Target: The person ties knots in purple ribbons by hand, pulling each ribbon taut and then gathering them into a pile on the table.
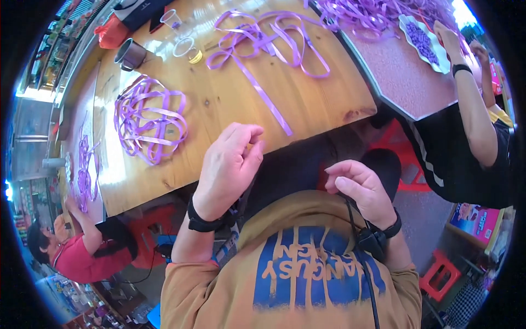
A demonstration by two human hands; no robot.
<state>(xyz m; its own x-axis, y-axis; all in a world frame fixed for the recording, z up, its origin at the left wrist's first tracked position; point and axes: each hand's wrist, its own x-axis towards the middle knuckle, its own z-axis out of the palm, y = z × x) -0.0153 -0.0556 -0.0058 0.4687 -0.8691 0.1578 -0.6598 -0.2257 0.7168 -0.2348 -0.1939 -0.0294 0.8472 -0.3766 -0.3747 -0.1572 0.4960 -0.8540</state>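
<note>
My left hand [233, 162] is over the table's front edge, its fingers curled in and its thumb close to the forefinger. Anything pinched there is too small or hidden to make out. My right hand [361, 189] hovers beyond the table edge above my lap, fingers loosely bent and thumb apart from them, with nothing visible in it. A purple ribbon [263, 97] runs from a loose tangle at the far side to a free end just right of my left hand, not touching it. Farther left lies a looped bundle of purple ribbon [150, 120].
The wooden table [203, 104] holds a dark metal mug [130, 55], clear plastic cups [184, 47] and a red bag [113, 33]. At right, a co-worker's arm [471, 104] reaches by a white tray of purple pieces [421, 44]. Another person in red [82, 255] sits left.
</note>
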